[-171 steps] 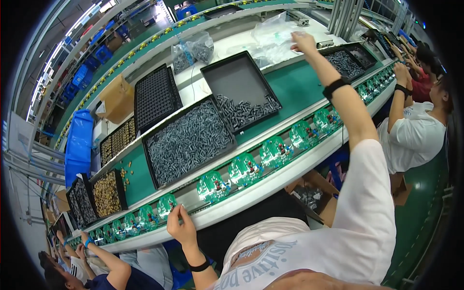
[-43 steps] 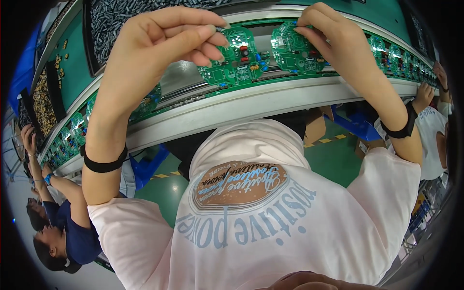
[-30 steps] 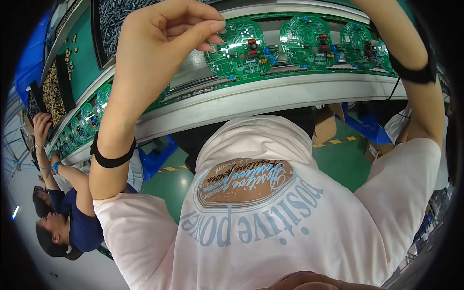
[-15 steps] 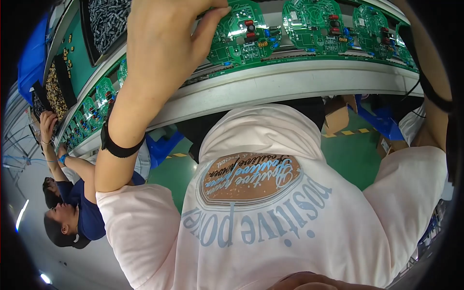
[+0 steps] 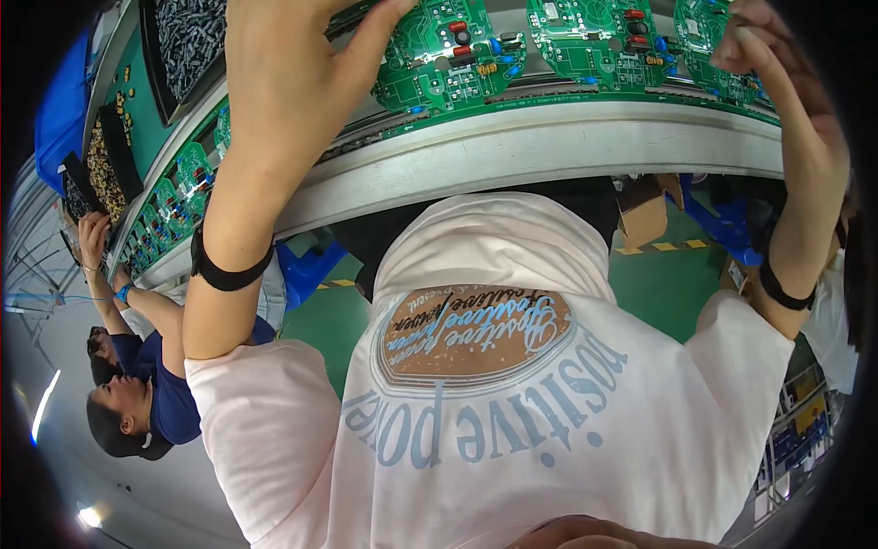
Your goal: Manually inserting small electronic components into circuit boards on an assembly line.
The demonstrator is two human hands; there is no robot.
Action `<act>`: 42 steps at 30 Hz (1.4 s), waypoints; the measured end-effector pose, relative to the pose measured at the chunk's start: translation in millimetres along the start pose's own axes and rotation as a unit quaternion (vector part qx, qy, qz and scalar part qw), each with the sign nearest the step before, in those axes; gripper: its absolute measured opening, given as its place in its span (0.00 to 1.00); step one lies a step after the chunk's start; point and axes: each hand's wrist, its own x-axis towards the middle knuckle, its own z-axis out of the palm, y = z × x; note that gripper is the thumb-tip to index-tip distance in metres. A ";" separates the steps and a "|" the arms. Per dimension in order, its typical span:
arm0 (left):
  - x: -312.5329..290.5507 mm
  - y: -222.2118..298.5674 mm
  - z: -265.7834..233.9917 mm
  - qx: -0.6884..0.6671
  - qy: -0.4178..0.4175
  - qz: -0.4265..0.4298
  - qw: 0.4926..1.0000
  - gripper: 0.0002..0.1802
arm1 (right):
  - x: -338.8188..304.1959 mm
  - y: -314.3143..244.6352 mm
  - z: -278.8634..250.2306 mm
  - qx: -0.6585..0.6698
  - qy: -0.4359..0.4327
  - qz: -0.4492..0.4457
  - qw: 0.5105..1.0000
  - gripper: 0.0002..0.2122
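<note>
Flanking left hand point(image 5: 288, 78): circuit board point(image 5: 416, 80), black tray point(image 5: 150, 66).

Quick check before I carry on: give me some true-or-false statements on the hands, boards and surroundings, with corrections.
1. The left hand overlaps a green circuit board. True.
2. The right hand rests on the shirt. False: it is raised by another green board.
3. Both forearms are bare. False: each wears a black band.
4. The tray of dark grey parts is at the upper left. True.
5. The cardboard box appears above the white rail. False: it appears below it.
</note>
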 end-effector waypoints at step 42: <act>33.6 -48.2 -16.0 -0.069 0.057 -0.111 0.990 0.07 | -6.0 -89.9 77.6 -0.067 -0.084 -0.157 0.982 0.07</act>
